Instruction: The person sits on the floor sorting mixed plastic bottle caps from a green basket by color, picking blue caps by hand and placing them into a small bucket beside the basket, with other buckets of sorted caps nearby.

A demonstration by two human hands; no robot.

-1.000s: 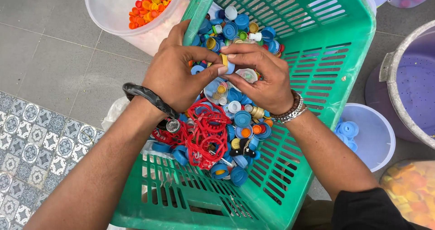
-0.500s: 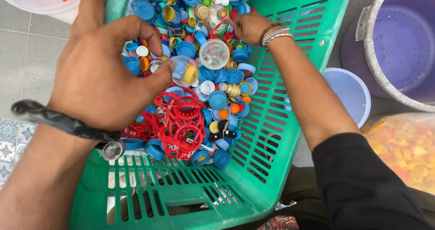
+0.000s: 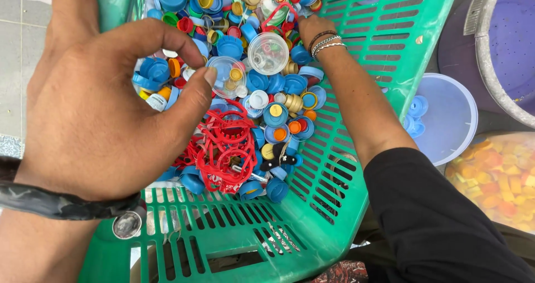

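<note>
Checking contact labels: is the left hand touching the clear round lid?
Cannot tell. In the head view the left hand has its thumb tip overlapping the edge of the clear round lid, but no contact shows plainly.

Grey tiled floor (image 3: pixel 19 43) on the left, patterned tile (image 3: pixel 10 146) at the edge, plain daylight all over.
</note>
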